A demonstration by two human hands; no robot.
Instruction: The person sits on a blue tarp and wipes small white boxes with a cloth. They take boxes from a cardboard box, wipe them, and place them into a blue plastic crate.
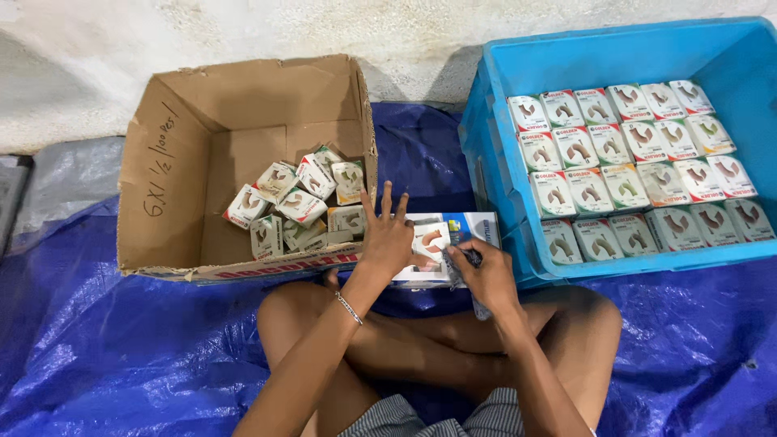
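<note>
left hand fingers spread, pressing flat white box at 12 o'clock of lap; long axis 9-to-3 | right hand grips dark tool at box's 3 o'clock end; nearer | cardboard carton 10 o'clock; blue crate 2 o'clock

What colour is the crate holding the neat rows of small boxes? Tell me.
Bright blue crate, clearest in the head view.
</note>
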